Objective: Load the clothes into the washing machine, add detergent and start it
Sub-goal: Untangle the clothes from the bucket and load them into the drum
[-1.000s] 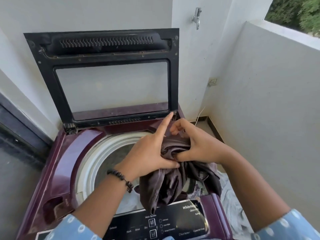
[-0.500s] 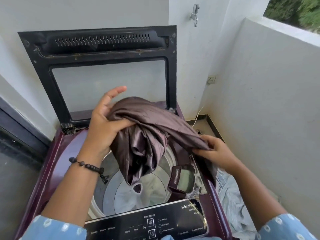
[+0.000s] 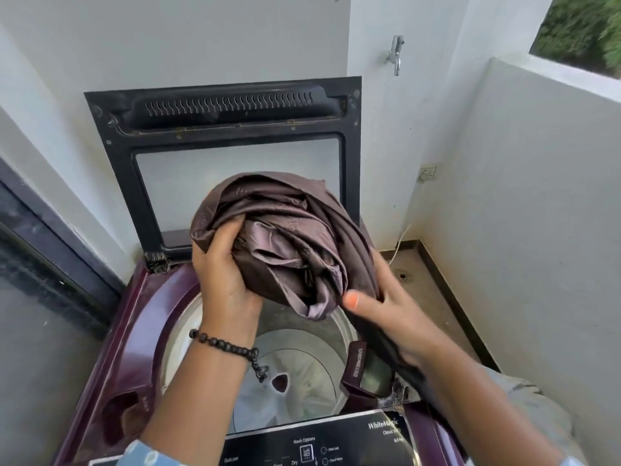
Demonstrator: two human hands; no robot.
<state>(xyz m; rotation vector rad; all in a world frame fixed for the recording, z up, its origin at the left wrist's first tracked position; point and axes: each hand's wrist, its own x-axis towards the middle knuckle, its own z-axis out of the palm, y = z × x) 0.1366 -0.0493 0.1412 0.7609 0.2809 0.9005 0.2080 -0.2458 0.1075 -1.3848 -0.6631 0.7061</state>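
Observation:
A bunched brown satin garment hangs above the open drum of a maroon top-load washing machine. My left hand grips the bundle from the left, thumb pressed into the folds. My right hand holds the garment's right side from underneath, thumb out. A dark strip of the cloth trails down past my right wrist. White fabric lies at the bottom of the drum. The lid stands upright behind.
The control panel runs along the machine's near edge, a raised detergent tray at the drum's right. Light clothes lie on the floor at right. A tap and a socket are on the walls; a low wall closes the right side.
The garment went from stretched between my hands to gathered into a bundle above the drum. My right hand came up and in under it, and the view tilted down.

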